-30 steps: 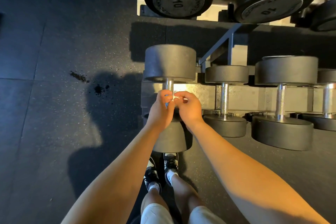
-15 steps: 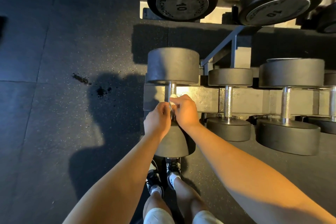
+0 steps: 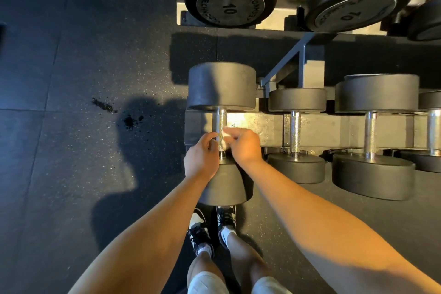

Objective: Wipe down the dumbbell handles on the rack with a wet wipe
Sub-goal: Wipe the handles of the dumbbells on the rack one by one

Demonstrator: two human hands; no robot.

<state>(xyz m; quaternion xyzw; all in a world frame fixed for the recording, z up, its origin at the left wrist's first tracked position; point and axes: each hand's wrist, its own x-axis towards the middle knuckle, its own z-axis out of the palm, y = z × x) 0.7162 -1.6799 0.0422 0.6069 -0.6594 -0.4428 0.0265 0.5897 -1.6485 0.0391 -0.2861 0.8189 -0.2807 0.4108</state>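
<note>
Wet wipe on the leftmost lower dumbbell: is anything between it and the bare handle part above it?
Nothing visible does. The wet wipe sits low on the handle, held by the left hand and right hand. Above it the bare knurled metal runs free up to the far weight head.

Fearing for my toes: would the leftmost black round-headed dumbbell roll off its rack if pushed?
Probably not: the black round-headed dumbbell looks heavy, given its thick heads. It could roll sideways, but the grey metal rack seemingly cradles it.
</note>
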